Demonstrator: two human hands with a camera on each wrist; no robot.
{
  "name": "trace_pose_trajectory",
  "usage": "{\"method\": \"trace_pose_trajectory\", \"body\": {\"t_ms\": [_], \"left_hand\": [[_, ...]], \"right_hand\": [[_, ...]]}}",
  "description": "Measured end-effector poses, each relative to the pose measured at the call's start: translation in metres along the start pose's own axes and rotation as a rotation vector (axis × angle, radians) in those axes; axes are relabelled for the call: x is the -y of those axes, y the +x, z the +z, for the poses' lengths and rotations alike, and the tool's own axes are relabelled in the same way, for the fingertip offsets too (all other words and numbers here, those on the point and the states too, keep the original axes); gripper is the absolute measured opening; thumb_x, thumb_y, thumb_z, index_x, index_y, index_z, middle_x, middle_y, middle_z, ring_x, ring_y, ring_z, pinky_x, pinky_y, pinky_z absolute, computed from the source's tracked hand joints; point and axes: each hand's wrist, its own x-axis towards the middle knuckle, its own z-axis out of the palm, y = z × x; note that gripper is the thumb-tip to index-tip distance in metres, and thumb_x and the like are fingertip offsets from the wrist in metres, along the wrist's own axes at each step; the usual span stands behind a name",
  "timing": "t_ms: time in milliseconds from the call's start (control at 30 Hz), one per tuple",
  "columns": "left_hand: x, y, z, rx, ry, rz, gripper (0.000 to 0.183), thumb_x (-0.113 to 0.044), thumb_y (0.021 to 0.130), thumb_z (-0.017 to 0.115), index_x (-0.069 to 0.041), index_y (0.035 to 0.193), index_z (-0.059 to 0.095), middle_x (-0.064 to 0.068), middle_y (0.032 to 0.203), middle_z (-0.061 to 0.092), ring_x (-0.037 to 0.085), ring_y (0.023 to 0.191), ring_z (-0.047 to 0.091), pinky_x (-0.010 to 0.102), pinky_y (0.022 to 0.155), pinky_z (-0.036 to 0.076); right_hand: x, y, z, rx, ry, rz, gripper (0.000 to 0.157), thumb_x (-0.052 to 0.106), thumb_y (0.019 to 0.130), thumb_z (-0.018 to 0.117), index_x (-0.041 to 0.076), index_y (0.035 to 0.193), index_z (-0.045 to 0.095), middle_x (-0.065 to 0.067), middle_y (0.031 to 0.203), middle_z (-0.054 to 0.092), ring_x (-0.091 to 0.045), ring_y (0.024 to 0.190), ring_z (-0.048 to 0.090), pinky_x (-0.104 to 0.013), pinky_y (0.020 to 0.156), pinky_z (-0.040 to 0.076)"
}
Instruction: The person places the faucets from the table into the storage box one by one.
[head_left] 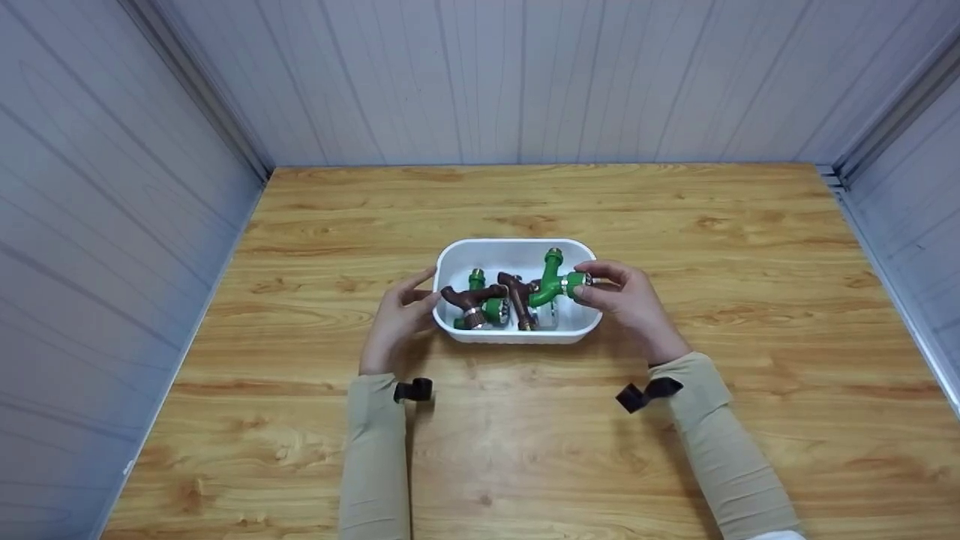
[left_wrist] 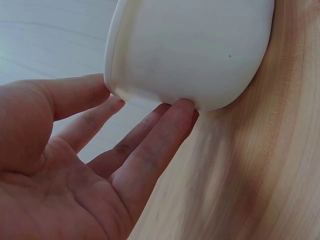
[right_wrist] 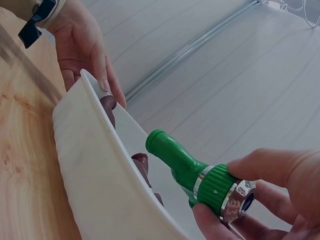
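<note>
A white plastic tub (head_left: 517, 337) sits on the wooden table, with several green and brown taps inside. My right hand (head_left: 628, 301) pinches the ribbed green knob of a green tap (head_left: 551, 286) between thumb and fingers, over the tub's right part. Its spout and chrome collar show in the right wrist view. At the tub's left end is my left hand (head_left: 401, 319), its fairly straight fingers and thumb touching the outer wall and rim. Brown taps (head_left: 517, 296) and another green tap (head_left: 477, 279) lie in the tub, partly overlapping.
The wood-grained table (head_left: 525, 442) spreads around the tub on all sides. Pale panel walls (head_left: 480, 82) stand behind it and on the left and right. Black straps (head_left: 415, 389) are at both wrists, below beige sleeves (head_left: 377, 457).
</note>
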Motion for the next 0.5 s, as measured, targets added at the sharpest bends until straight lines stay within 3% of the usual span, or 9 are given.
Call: {"method": "trace_pose_trajectory", "body": {"t_ms": [167,500], "left_hand": [[0.0014,0.0001,-0.0008,0.022,-0.026,0.001,0.043,-0.018,0.085,0.061,-0.023,0.126,0.050,0.020,0.112,0.052,0.038,0.095,0.055,0.048,0.078,0.047],[0.0024,0.0016,-0.0014,0.024,-0.004,0.043,0.043,-0.015,0.085,0.060,-0.020,0.126,0.050,0.022,0.110,0.052,0.036,0.095,0.056,0.044,0.076,0.049]], "right_hand": [[0.0002,0.0007,0.0033,0.005,0.071,-0.016,0.046,0.005,0.074,0.070,-0.005,0.115,0.052,-0.017,0.112,0.046,-0.023,0.093,0.057,-0.035,0.081,0.048],[-0.0010,0.0056,0.0091,-0.007,0.073,0.006,0.047,0.006,0.074,0.071,-0.004,0.116,0.052,-0.017,0.112,0.045,-0.024,0.092,0.057,-0.034,0.080,0.049]]}}
